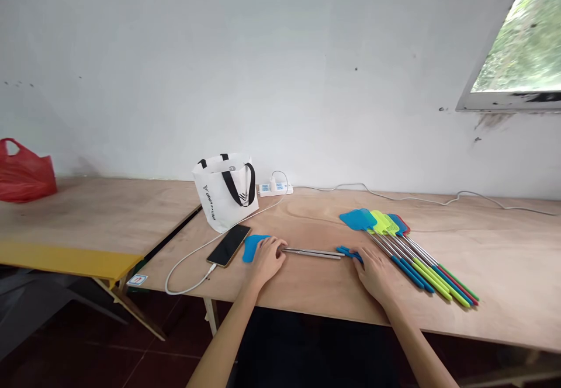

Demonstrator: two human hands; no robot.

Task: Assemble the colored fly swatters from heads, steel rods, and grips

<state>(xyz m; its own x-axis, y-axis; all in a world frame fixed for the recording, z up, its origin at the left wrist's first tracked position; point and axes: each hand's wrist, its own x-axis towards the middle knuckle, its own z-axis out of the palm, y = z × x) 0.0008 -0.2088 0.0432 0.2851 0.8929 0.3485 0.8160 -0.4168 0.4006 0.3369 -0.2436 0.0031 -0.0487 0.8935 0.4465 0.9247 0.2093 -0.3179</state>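
My left hand (268, 259) lies closed over the near ends of thin metal rods (313, 253), beside a blue fly swatter head (252, 248) that shows partly behind it. The rods point right along the wooden table. At their far ends, my right hand (372, 268) has its fingers closed on blue handles (347, 252); the rest of these is hidden under the hand. Whether rods and handles are joined cannot be seen. Just right of that hand, several fly swatters (407, 248) lie side by side, with blue, yellow-green and red heads, metal shafts and coloured grips.
A phone (230, 245) on a white charging cable (188, 292) lies left of my left hand. Behind it stand a white tote bag (223, 201) and a power strip (275, 189) against the wall. A red plastic bag (26, 175) sits on the table at far left.
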